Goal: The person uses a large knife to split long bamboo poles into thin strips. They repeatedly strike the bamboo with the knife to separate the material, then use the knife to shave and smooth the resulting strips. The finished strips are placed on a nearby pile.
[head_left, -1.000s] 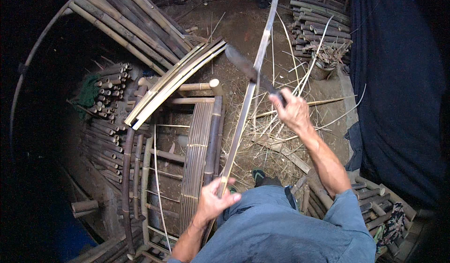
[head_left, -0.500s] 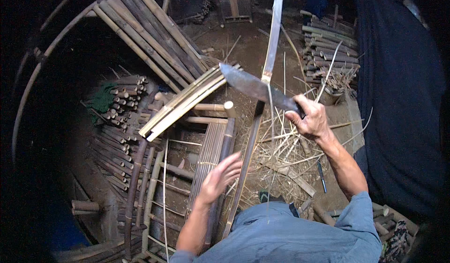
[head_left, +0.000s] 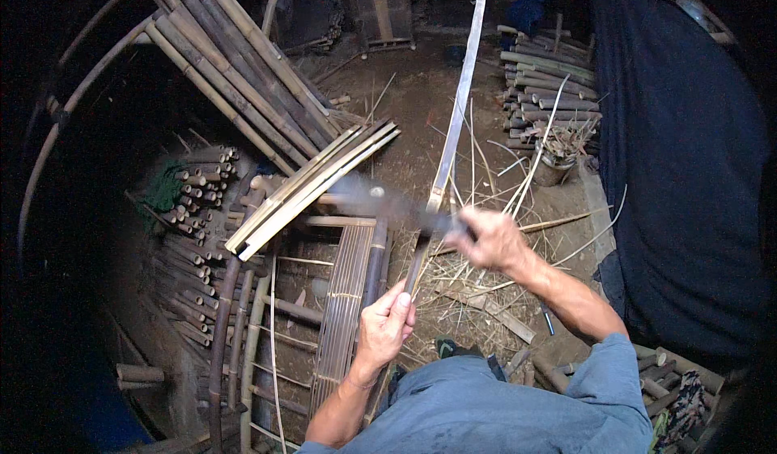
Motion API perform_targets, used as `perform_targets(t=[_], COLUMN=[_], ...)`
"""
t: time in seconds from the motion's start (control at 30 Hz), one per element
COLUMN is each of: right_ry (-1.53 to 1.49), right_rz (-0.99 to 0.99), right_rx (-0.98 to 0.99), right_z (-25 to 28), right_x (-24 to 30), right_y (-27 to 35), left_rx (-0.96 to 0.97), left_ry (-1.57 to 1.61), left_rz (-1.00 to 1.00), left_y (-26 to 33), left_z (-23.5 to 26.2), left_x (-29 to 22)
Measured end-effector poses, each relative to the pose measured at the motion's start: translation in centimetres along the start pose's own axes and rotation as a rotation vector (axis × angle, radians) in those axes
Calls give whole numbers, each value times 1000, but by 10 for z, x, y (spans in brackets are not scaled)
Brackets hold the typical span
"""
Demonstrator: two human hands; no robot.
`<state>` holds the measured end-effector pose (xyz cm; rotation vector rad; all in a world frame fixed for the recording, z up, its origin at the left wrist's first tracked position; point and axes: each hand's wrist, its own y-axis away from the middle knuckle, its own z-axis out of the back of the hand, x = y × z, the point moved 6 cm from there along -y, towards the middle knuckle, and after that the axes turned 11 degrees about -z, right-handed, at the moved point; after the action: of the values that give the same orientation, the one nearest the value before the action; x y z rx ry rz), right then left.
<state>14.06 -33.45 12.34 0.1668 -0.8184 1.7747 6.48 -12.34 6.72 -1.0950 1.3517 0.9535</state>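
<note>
My left hand (head_left: pixel 385 330) is closed round the lower, dark part of a long bamboo strip (head_left: pixel 462 102), whose pale upper length runs away from me to the top of the view. My right hand (head_left: pixel 489 242) grips the handle of a large knife. The knife's broad blade (head_left: pixel 368 199), smeared by motion, points left and crosses the strip just above my left hand. Whether the edge touches the strip I cannot tell. Left of the blade, several split bamboo slats (head_left: pixel 312 188) lie in a bundle across the end of a bamboo frame.
A slatted bamboo bench (head_left: pixel 343 300) stands left of my left hand. Shavings (head_left: pixel 461 284) litter the ground, with a pen-like object (head_left: pixel 548 321) near my right forearm. Stacked bamboo poles (head_left: pixel 558 90) lie far right beside a dark cloth (head_left: pixel 672 171); more poles (head_left: pixel 202 187) are piled left.
My left hand, open beside the strip before, has moved up and closed on it. My right hand has come left and down with the knife, the blade swinging lower. The view has shifted slightly.
</note>
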Motion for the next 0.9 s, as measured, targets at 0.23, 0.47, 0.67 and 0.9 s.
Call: perform_targets(t=[0.23,0.47,0.67,0.9], right_ry=[-90,65,240,154], right_rz=[-113,-465,-455,-435], right_rx=[-29,-122,-273,-198], right_z=[-8,30,88,79], right_x=[-10,-80,-143,-159], right_y=[6,-31,-57,-64], left_rx=[-59,25,-15,-117], left_ry=[-37,-176,-70,-113], left_rz=[10,51,177,227], left_y=[16,46,130,189], left_z=[5,10,48,88], left_x=[1,12,62,112])
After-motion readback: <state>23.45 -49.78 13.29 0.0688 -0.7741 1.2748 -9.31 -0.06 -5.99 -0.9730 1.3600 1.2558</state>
